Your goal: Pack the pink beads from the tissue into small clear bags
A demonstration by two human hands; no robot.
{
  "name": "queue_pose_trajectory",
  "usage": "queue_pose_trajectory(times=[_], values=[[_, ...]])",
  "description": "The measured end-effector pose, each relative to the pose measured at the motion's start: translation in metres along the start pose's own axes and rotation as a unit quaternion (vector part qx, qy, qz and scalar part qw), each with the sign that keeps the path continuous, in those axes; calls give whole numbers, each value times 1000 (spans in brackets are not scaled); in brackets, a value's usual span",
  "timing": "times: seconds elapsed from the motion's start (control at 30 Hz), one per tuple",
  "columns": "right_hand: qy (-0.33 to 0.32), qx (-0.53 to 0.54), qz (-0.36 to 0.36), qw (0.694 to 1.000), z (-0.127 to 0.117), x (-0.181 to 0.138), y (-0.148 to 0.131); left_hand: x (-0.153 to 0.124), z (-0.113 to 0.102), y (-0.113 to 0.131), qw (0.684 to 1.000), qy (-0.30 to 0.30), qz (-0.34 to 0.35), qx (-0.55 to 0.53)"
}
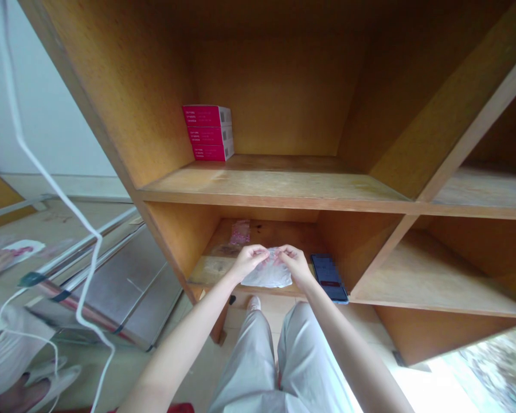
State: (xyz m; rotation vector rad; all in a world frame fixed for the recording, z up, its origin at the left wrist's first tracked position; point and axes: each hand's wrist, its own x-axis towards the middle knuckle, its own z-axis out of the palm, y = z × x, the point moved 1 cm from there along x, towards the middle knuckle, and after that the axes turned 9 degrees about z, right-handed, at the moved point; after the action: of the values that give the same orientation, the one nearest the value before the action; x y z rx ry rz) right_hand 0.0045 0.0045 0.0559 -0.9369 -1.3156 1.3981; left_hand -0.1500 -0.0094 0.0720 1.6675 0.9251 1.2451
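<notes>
The pink boxes (207,133) on the shelf (275,183) carry white print, too small to read; the held plastic bag (269,274) shows none.

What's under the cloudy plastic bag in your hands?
Below the cloudy plastic bag, pinched by the left hand and right hand, is a wooden shelf. The bag covers the wood right beneath it, so I can't see whether anything is there.

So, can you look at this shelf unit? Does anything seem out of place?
The dark phone lies at the front edge of the lower shelf, beside the right hand, and may overhang, which looks precarious. The pink boxes on the upper shelf also stack a little unevenly.
</notes>
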Motion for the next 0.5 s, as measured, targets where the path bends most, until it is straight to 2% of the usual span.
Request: queue_pose_trajectory(times=[0.17, 0.5], values=[[-30, -21, -1, 999, 7, -6, -7, -2, 2, 2, 999, -19, 24, 25], [-1, -44, -11, 999, 13, -5, -11, 0, 0, 7, 998, -3, 33, 48]])
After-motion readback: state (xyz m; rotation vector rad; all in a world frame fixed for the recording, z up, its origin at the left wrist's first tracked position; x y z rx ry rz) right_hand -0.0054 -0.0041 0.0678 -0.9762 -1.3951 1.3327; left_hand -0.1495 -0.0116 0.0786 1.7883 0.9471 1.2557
